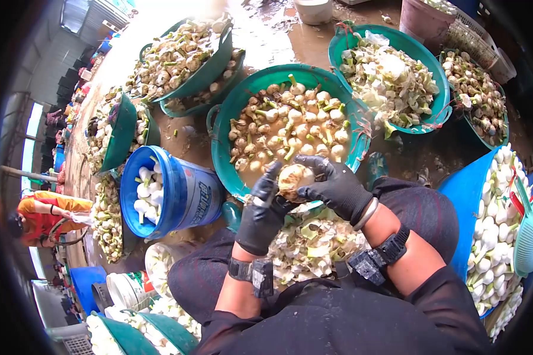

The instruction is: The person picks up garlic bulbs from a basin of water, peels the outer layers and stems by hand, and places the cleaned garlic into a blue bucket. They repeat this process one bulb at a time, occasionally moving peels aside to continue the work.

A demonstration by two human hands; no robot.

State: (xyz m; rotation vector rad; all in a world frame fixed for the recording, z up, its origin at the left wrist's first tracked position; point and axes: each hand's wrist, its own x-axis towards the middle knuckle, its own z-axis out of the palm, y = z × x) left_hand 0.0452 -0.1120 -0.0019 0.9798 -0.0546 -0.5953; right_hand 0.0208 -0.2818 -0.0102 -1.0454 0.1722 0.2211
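Note:
Both my hands wear black gloves and hold one garlic bulb (294, 179) between them over my lap. My left hand (265, 208) grips it from the left with fingers curled up around it. My right hand (335, 188) covers it from the right and above. Just beyond the hands sits a green basin (226, 131) of unpeeled garlic bulbs in muddy water. A heap of peelings (314, 242) lies on my lap below the hands. Black bands sit on both wrists.
A blue bucket (186, 198) with peeled white bulbs tilts at my left. A blue tub (465, 195) of peeled garlic stands at my right. More green basins (432, 112) of garlic and scraps ring the wet floor. A person in orange (44, 216) crouches at far left.

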